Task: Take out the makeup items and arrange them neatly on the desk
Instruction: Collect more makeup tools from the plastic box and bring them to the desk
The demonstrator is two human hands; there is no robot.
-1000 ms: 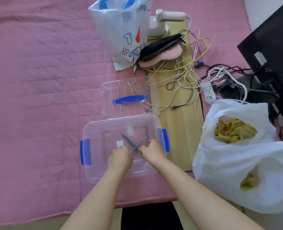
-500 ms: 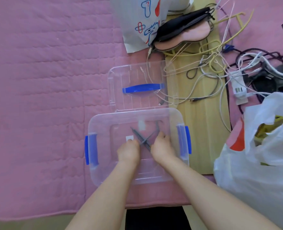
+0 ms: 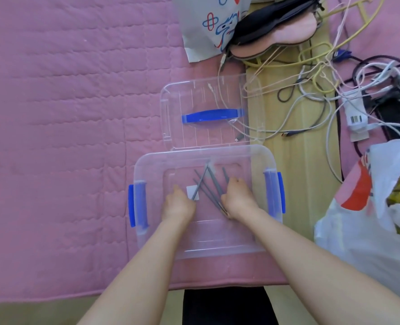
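Note:
A clear plastic box [image 3: 147, 165] with blue side clips sits on the pink quilted cover. Both hands reach inside it. My left hand [image 3: 177, 205] grips one thin grey makeup pencil [image 3: 200, 184] that slants up to the right. My right hand [image 3: 237, 199] holds a bundle of several grey pencils [image 3: 214, 184], their tips fanning out toward the box's far wall. The pencils cross each other above a small white label on the box floor. Fingertips of both hands are hidden beneath the knuckles.
The box's clear lid [image 3: 170, 113] with a blue handle lies just behind the box. A tangle of cables [image 3: 311, 90] covers the wooden strip to the right. A white plastic bag [image 3: 363, 231] stands at the right; a printed bag [image 3: 208, 24] and an eye mask [image 3: 276, 26] lie behind.
The camera has tilted down and closer. My hands have drawn slightly apart, and the pencils now fan out more, with the left hand's pencil raised steeper.

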